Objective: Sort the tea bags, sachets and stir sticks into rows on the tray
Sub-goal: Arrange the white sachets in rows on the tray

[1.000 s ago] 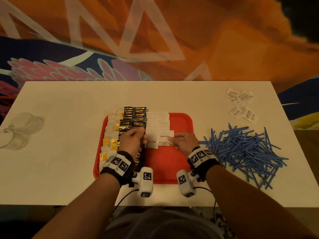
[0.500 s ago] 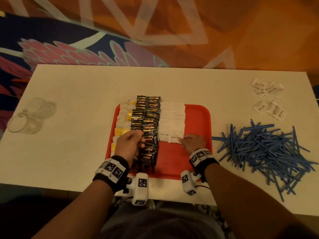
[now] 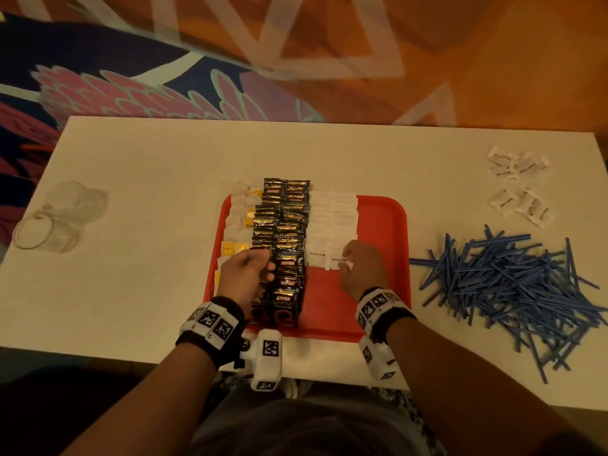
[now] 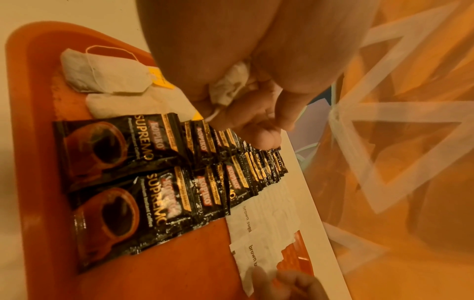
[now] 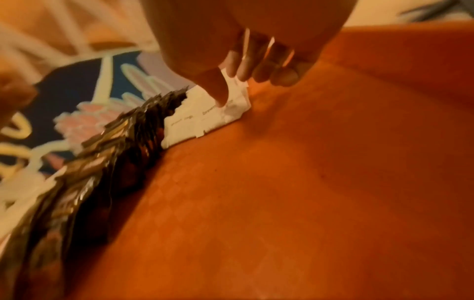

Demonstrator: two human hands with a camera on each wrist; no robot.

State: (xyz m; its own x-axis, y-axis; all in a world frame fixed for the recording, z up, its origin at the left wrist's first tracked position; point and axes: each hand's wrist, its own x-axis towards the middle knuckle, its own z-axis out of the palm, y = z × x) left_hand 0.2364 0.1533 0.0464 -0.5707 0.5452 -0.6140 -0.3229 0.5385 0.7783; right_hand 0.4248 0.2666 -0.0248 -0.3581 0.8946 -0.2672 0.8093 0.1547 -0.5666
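On the red tray [image 3: 383, 218] I see three rows: tea bags [image 3: 237, 212] at left, black coffee sachets [image 3: 286, 232] in the middle, white brown-sugar sachets [image 3: 332, 222] beside them. My right hand [image 3: 362, 269] pinches the nearest sugar sachet [image 5: 234, 101] at the row's near end. My left hand [image 3: 245, 276], fingers curled, appears to clutch a crumpled tea bag [image 4: 231, 85]. Blue stir sticks [image 3: 513, 284] lie heaped on the table [image 3: 131, 192], right of the tray.

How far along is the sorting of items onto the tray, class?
Done: tea bags and coffee sachets lie in rows on the red tray. In hand: the right hand places a brown sugar sachet. Left: blue stir sticks and white sachets on the table.
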